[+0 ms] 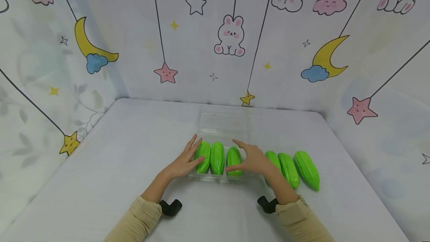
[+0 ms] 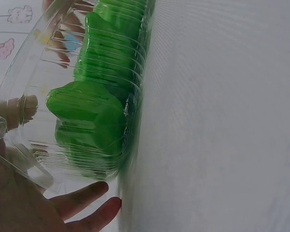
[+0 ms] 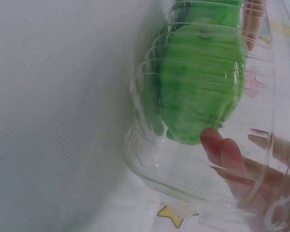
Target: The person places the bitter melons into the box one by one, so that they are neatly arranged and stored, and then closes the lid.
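Observation:
A clear plastic clamshell box (image 1: 220,177) stands on the table with its lid (image 1: 223,120) folded back. Three glossy green elongated vegetable-like pieces lie in it: a left piece (image 1: 203,163), a middle piece (image 1: 217,158) and a right piece (image 1: 234,160). My left hand (image 1: 183,163) is at the box's left side, fingers spread, thumb over the left piece. My right hand (image 1: 253,159) reaches over the right side, thumb and index finger extended apart around the right piece. Through the box wall in the right wrist view, fingertips (image 3: 211,137) appear close beside that green piece (image 3: 203,82).
Right of the box lie three more green pieces: one (image 1: 273,158) partly behind my right forearm, one beside it (image 1: 289,171), and one farther right (image 1: 307,170). The white table (image 1: 134,133) meets a cartoon-printed backdrop (image 1: 201,47) at the back and sides.

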`<state>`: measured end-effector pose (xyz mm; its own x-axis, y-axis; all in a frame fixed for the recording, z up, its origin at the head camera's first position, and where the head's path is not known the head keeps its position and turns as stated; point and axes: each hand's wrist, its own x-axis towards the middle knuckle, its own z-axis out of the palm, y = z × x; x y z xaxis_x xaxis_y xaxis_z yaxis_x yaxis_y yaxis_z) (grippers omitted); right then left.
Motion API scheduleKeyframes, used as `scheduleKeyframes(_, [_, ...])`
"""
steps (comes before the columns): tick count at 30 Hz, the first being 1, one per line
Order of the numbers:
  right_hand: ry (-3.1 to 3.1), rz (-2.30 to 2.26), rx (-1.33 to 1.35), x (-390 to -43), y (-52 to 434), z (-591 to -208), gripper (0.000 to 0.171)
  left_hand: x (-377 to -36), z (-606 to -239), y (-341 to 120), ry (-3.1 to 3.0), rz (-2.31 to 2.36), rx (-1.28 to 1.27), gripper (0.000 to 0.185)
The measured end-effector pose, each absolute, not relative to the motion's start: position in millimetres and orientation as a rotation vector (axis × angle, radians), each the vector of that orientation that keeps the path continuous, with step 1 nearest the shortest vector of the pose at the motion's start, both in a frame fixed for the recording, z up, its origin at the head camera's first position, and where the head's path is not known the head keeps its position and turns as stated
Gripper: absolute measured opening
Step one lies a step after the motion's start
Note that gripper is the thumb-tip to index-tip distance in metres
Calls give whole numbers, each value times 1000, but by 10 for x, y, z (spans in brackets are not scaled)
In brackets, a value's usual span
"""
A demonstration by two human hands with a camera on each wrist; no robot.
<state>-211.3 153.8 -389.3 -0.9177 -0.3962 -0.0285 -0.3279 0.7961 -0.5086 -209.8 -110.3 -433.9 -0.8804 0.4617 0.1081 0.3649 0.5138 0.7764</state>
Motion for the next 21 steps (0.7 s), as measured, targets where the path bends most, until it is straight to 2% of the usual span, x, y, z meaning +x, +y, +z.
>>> scheduleKeyframes(9, [2744, -980, -632, -2090, 1605, -3775, 104, -2098, -4345, -1099, 2640, 1302, 726, 67])
scheduleKeyframes(21, [2788, -1029, -698, -2073, 1761, -3750, 104, -2096, -4337, -1100, 2639, 1298, 715, 67])
